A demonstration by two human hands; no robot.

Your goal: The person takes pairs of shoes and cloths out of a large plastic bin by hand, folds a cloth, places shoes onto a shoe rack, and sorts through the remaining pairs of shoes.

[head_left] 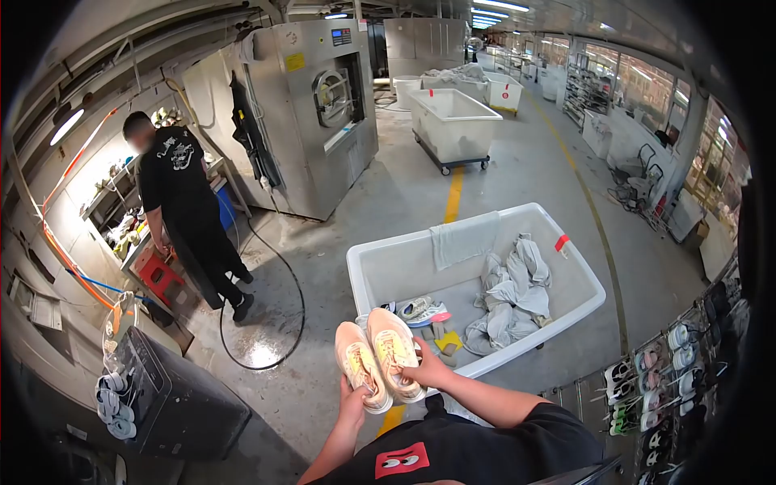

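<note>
Two pale pink shoes with yellow laces are held side by side, toes pointing away, over the near left corner of a white tub (477, 228). My left hand (352, 402) grips the heel of the left shoe (360, 365). Around the heel of the right shoe (394, 343) my right hand (427, 368) is closed. Inside the tub lie grey cloths (513, 295), a few shoes (424, 311) and a yellow item (449, 343). A pale towel (465, 240) hangs over the tub's far rim.
A person (182, 194) stands at a bench on the left, near a red stool (156, 275). A black hose (302, 301) loops on the floor. Shoe racks (651, 380) stand at right, a dark bin (174, 396) at lower left, another tub (454, 121) beyond.
</note>
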